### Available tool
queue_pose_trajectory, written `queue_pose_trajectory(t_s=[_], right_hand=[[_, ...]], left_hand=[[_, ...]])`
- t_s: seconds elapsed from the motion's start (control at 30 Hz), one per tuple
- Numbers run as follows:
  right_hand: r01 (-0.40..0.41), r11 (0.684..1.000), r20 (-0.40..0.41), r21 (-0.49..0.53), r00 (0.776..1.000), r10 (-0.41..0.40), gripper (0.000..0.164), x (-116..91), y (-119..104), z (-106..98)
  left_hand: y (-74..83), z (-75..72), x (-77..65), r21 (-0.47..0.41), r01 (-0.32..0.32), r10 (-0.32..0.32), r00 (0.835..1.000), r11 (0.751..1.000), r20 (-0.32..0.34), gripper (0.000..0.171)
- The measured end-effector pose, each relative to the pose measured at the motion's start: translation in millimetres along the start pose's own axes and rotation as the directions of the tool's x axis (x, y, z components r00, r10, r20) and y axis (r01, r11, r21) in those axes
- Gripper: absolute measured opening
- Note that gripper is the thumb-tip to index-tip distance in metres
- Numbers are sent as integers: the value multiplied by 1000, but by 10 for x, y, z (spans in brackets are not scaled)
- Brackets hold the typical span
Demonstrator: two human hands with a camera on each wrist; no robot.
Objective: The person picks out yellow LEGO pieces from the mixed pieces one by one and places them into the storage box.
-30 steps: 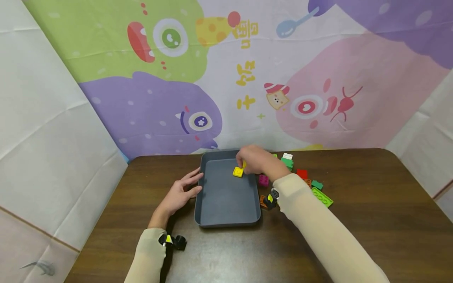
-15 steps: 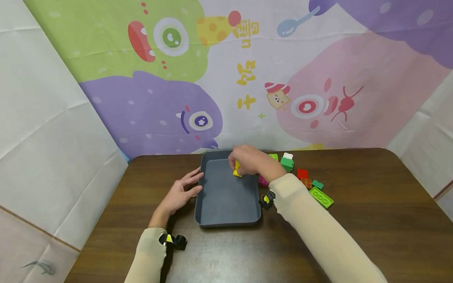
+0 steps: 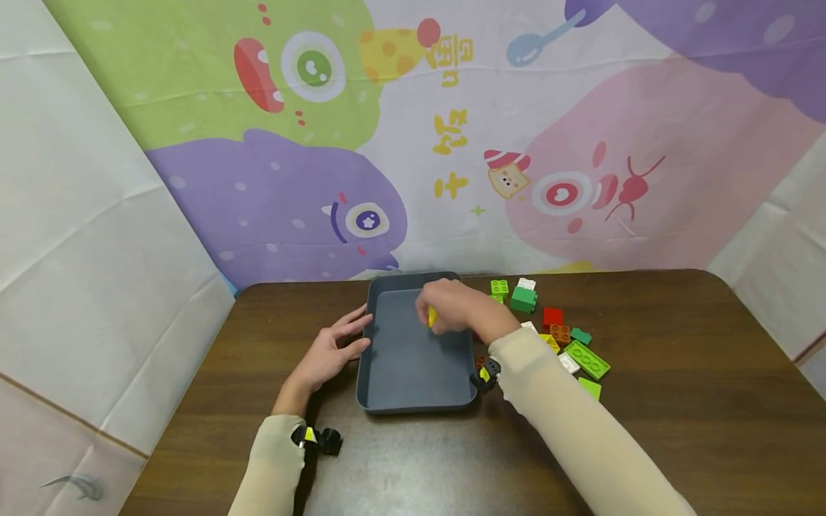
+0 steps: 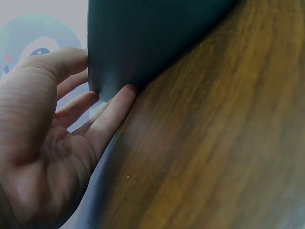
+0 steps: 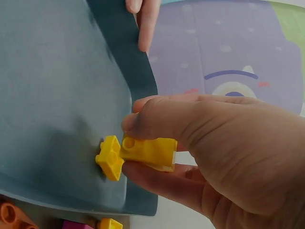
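A grey tray (image 3: 413, 383) lies on the table. My left hand (image 3: 328, 356) touches its left wall with extended fingertips, as the left wrist view also shows. Over the tray's far right part, my right hand (image 3: 448, 307) pinches a yellow toy brick (image 5: 150, 152) between thumb and fingers. Another yellow brick (image 5: 110, 159), smaller and studded, is against the held brick's end, above or on the tray floor. Whether the two are joined, I cannot tell. In the head view the right hand hides most of both bricks.
Right of the tray lie several loose toy bricks, among them a dark green brick (image 3: 523, 299), a red brick (image 3: 553, 317), an orange brick (image 3: 560, 334) and a lime plate (image 3: 586, 360). The right forearm passes over some. A patterned cloth (image 3: 452, 236) hangs behind the table.
My right hand has moved left with the yellow brick onto the other yellow one, then slightly nearer to me. More loose bricks show beside the forearm. The left hand has stayed at the tray.
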State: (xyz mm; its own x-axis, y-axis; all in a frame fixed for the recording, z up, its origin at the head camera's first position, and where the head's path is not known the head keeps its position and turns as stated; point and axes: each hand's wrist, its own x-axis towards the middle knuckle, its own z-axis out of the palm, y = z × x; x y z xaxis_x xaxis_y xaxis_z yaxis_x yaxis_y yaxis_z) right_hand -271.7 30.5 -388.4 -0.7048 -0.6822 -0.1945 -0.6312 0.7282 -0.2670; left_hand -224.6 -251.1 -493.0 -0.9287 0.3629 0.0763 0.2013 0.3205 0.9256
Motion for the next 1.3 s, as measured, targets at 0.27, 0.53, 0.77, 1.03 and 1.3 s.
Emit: queue_pose_trajectory(t_s=[0.27, 0.53, 0.77, 1.03, 1.3], right_hand=[[-12, 1000, 21, -5, 1000, 12, 9, 8, -24, 158], [-49, 998, 52, 49, 998, 46, 10, 11, -25, 284], [-46, 999, 66, 25, 997, 44, 13, 41, -11, 356], [-63, 998, 64, 22, 996, 61, 19, 42, -21, 389], [-61, 998, 66, 10, 996, 60, 19, 34, -19, 404]], left_hand=[[22, 0, -2, 10, -3, 3, 1000, 1000, -2, 56], [-7, 0, 6, 8, -10, 10, 1000, 1000, -2, 55], [-11, -3, 6, 8, -8, 9, 1000, 1000, -6, 55], [19, 2, -11, 15, -16, 16, 1000, 1000, 4, 57], [33, 6, -6, 19, -8, 8, 1000, 1000, 1, 56]])
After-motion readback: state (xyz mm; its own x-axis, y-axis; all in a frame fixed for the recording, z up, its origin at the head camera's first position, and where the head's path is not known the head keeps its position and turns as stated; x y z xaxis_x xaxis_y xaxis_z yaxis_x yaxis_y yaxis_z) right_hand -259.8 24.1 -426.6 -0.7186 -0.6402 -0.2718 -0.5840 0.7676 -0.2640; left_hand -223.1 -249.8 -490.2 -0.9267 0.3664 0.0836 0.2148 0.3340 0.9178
